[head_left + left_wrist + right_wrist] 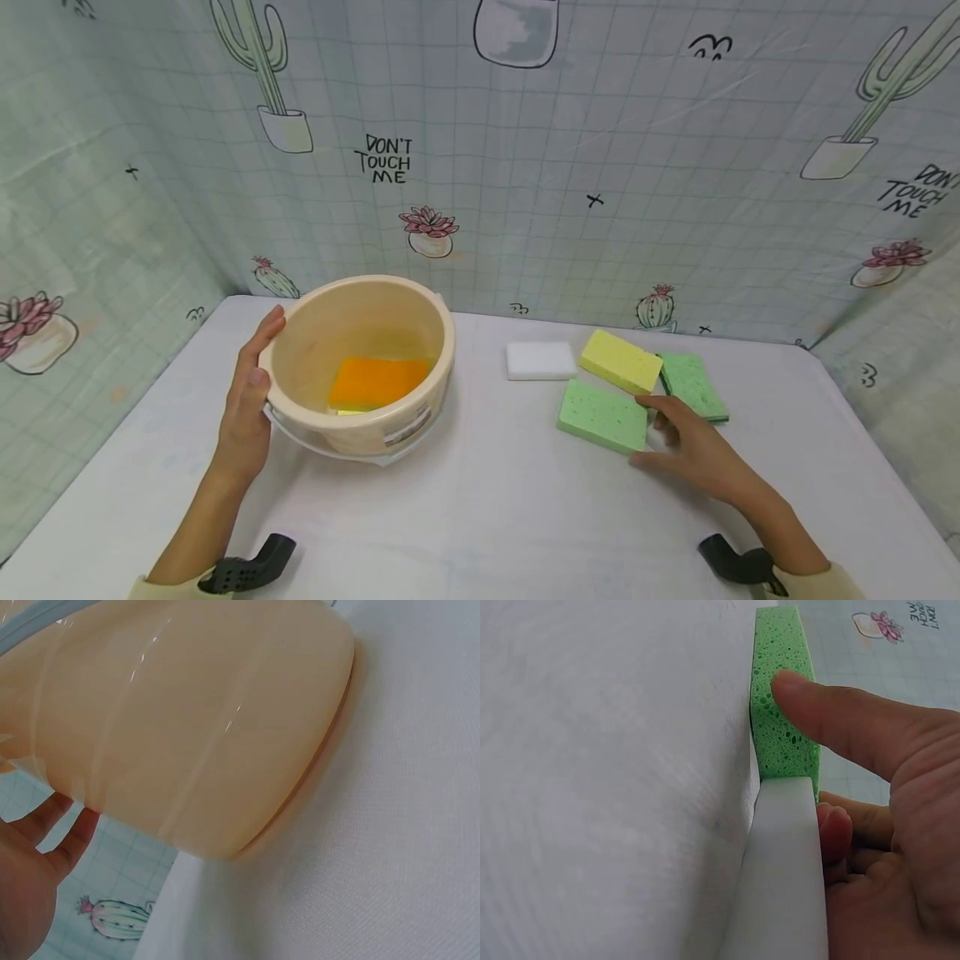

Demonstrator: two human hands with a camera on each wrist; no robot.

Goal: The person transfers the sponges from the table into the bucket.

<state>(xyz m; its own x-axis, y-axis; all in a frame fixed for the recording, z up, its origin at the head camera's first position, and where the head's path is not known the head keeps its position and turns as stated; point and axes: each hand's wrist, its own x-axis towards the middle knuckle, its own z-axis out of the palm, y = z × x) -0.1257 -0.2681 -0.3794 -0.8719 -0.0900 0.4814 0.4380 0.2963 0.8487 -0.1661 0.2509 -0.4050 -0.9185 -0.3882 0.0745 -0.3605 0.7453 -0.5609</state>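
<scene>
My left hand (249, 400) rests its fingers against the outer left side of a cream plastic bucket (405, 417); the fingers look fairly straight. In the left wrist view the fingertips touch the wall of the bucket (187, 712). An orange sponge (378, 382) lies inside, with a yellow sliver under it. On the right, my right hand (693, 446) pinches the right end of a light green sponge (600, 415). The thumb lies over the side of the green sponge (780, 742) in the right wrist view, where a smooth white surface (784, 877) adjoins it.
A yellow sponge (621, 361) lies just behind the light green one. To its left is a white sponge (540, 361), and to its right another green sponge (693, 385). Printed cloth hangs behind and beside the white table (510, 517).
</scene>
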